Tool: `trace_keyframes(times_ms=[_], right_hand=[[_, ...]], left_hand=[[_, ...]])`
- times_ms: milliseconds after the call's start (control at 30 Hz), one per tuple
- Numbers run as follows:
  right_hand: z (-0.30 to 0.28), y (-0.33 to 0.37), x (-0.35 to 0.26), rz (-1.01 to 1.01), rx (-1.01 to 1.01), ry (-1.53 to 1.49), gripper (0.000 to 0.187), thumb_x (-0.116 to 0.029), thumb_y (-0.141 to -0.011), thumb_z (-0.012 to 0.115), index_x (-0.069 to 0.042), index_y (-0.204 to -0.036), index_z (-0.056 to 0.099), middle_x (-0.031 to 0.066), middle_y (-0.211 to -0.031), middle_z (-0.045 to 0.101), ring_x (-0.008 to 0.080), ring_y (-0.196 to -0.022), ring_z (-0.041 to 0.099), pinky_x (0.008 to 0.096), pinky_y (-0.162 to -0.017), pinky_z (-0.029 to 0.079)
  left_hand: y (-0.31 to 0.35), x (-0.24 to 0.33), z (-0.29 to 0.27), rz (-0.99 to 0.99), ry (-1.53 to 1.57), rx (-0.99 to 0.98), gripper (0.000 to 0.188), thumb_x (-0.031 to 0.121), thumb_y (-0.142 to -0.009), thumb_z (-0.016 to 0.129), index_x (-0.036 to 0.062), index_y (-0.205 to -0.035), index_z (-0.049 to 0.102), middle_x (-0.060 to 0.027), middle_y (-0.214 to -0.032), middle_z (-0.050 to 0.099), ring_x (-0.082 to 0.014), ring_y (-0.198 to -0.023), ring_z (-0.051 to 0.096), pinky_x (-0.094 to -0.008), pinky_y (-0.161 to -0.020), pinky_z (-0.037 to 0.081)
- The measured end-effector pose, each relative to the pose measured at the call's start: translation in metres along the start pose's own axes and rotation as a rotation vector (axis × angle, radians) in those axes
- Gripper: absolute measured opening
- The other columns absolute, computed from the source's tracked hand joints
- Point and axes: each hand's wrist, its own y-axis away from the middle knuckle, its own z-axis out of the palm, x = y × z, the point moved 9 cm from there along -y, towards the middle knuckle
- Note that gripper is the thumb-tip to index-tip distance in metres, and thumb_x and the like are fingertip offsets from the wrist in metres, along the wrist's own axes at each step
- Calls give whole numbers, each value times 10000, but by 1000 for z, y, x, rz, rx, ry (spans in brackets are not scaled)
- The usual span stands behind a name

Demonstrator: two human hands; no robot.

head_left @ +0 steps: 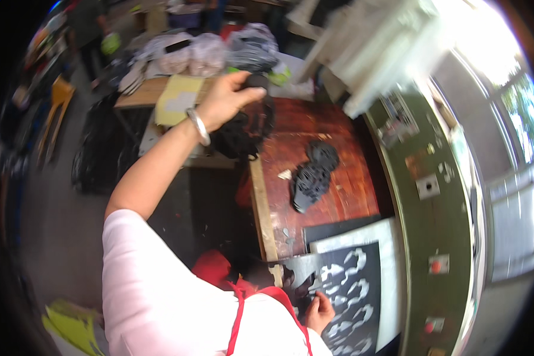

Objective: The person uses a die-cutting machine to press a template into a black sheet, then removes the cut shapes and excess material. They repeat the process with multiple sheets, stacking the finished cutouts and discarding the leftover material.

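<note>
My left hand, with a silver bangle at the wrist, reaches far forward over the table corner. Its thumb and fingers are closed around a dark, blurred black piece. Below it, a bunch of black material hangs at the table's edge; whether the two are joined is unclear. Close to my body, my right hand is pinched at the edge of a black sheet with cut-out shapes. Part of that sheet looks lifted and glossy beside the fingers. Two small stacks of black cut pieces lie on the red-brown tabletop.
A green machine beam with red buttons runs along the right side. White cloth hangs at the upper right. Behind stands a wooden table with yellow card and plastic bags. A person stands at the far left.
</note>
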Motion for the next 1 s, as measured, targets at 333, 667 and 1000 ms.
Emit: trace_keyframes(times_ms=[333,667,1000], right_hand=[[-40,32,10,86,283,-9,155,-32,-902,591,20,-1024,672,-22,-684,594,40,-579,482,206,-529,391],[-64,59,14,190,444,-3,157,-20,-908,581,25,-1030,669,-34,-697,575,21,-563,472,184,-500,364],[-245,204,69,286,1020,588,256,-94,-870,584,67,-1061,640,161,-935,677,218,-827,623,323,-786,490]], left_hand=[[-112,31,107,530,-85,127,220,95,-850,719,12,-1046,662,-11,-922,684,-60,-823,601,-226,-742,492],[74,-150,243,789,-626,-821,342,-19,-627,682,16,-956,597,-145,-1020,611,-330,-1028,584,-430,-938,472],[138,-136,245,635,-766,-815,273,199,-737,717,48,-946,627,-122,-1028,597,-308,-1013,561,-464,-939,423]])
